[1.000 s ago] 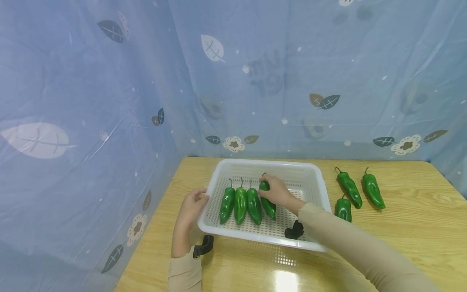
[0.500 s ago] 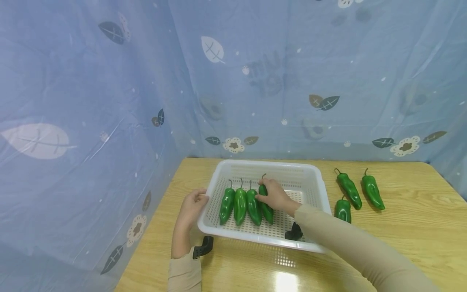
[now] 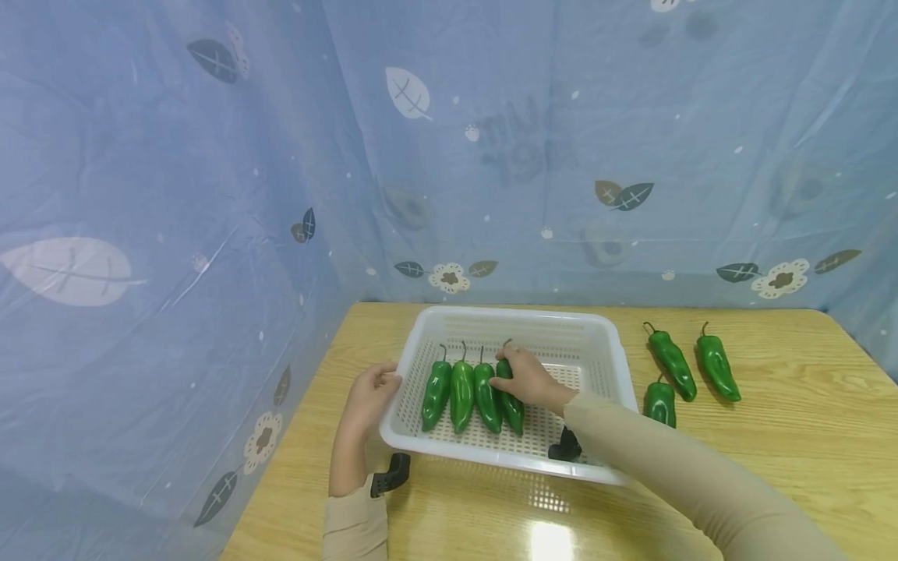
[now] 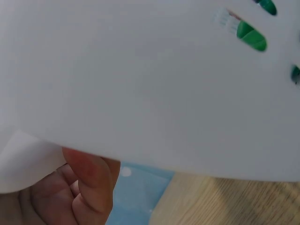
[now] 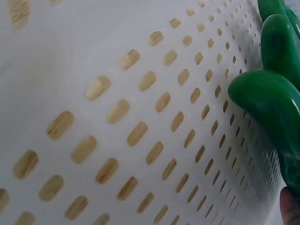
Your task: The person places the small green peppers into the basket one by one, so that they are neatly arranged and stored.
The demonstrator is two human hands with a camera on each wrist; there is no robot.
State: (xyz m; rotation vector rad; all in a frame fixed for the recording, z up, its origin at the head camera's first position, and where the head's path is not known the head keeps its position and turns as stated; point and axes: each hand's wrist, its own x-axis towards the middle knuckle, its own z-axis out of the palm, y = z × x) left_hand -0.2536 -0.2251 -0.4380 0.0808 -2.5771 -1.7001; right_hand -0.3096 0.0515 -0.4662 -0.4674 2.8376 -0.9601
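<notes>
A white perforated plastic basket (image 3: 484, 454) stands on the wooden table with a row of green peppers in it, stems toward the far side. My right hand (image 3: 528, 377) reaches into the basket and holds the rightmost pepper (image 3: 514, 414) near its stem end, close beside the neighbouring pepper (image 3: 487, 399). Part of that held pepper is hidden by the hand; its tip shows in the right wrist view. At the basket's left side, my left hand (image 3: 370, 396) grips the rim, with curled fingers (image 4: 93, 180) against its edge in the left wrist view.
Right of the basket lie three more green peppers: one at the back (image 3: 673, 365), one farther right (image 3: 717, 368), one nearer (image 3: 660, 403), partly hidden by the right sleeve. A blue patterned curtain (image 3: 491, 195) hangs behind and to the left.
My right hand has shifted the rightmost pepper slightly left, up to its neighbour. The left hand has stayed at the basket rim.
</notes>
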